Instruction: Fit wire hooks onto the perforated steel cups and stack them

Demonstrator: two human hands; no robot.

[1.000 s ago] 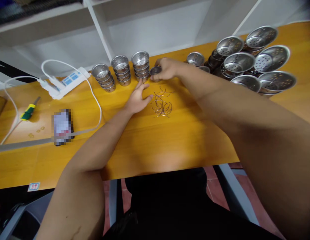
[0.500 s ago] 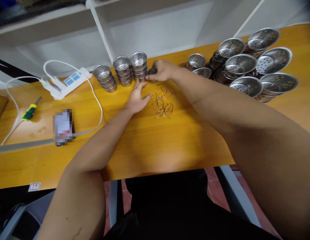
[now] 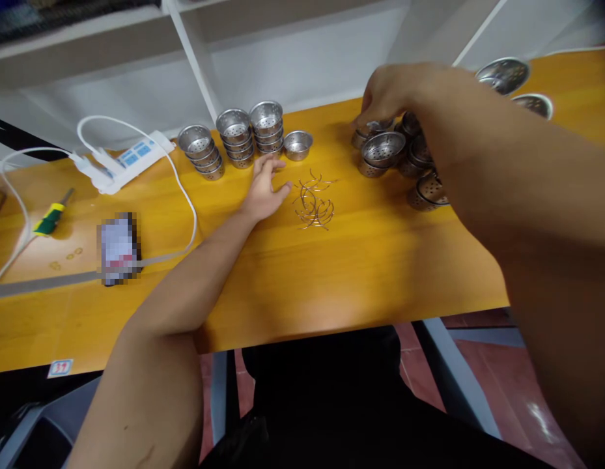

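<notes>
My left hand (image 3: 266, 189) rests on the table with fingers apart, beside the foot of a stack of small perforated metal cups (image 3: 267, 120); it holds nothing. A single perforated cup (image 3: 297, 144) stands to the right of that stack. My right hand (image 3: 387, 98) is bent over a perforated metal cup (image 3: 365, 137) at the back right, its fingers down at the rim and partly hidden. Just in front stands another cup stack (image 3: 383, 151). Several curved thin metal wires (image 3: 314, 205) lie in a loose heap between my hands.
Two more cup stacks (image 3: 234, 133) (image 3: 199, 150) stand at the left. Larger perforated cups (image 3: 503, 75) are partly behind my right arm. A power strip (image 3: 136, 159) with white cables, a green-and-yellow screwdriver (image 3: 51, 218) and a blurred-out phone-like object (image 3: 119, 251) lie further left.
My right hand has let go of the single cup beside the left stacks and moved right to the cups there. My left hand has hardly moved.
</notes>
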